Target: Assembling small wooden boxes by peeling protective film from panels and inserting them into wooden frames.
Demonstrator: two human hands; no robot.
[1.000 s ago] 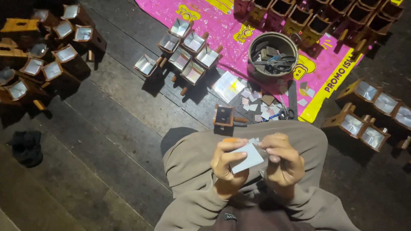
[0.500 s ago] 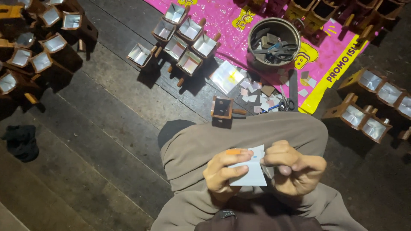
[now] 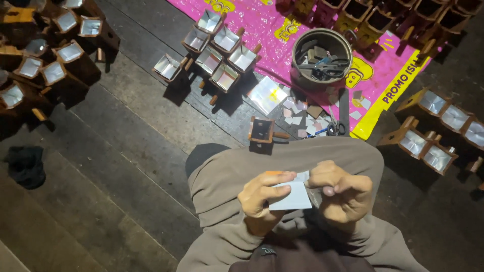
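Holding a small pale square sheet (image 3: 291, 197) over lap, above grey-trousered knees. Left hand (image 3: 262, 196) pinching sheet's left edge, thumb on top, fingers beneath; something orange just visible at left fingertips, cannot tell what. Right hand (image 3: 342, 191) curled closed at sheet's right edge, fingers folded in; cannot tell whether gripping the sheet itself or a scrap of clear film beside it.

Sheet judged thin, light, stiff enough to stay flat unsupported, possibly mirrored or glossy like the linings nearby, so likely slick and prone to fingerprints, creasing or chipping at corners. Best taken by opposite edges, light pinch, faces untouched.

Seen on dark plank floor (image 3: 126, 151): one small open wooden box (image 3: 261, 131) just past knees, unlined; cluster of wooden boxes with shiny linings (image 3: 217, 50) further out; loose cut squares (image 3: 302, 113) beside it; scissors (image 3: 335, 128) near pink plastic sheet (image 3: 262, 25); round tin of tools (image 3: 321, 58) resting on that pink sheet.
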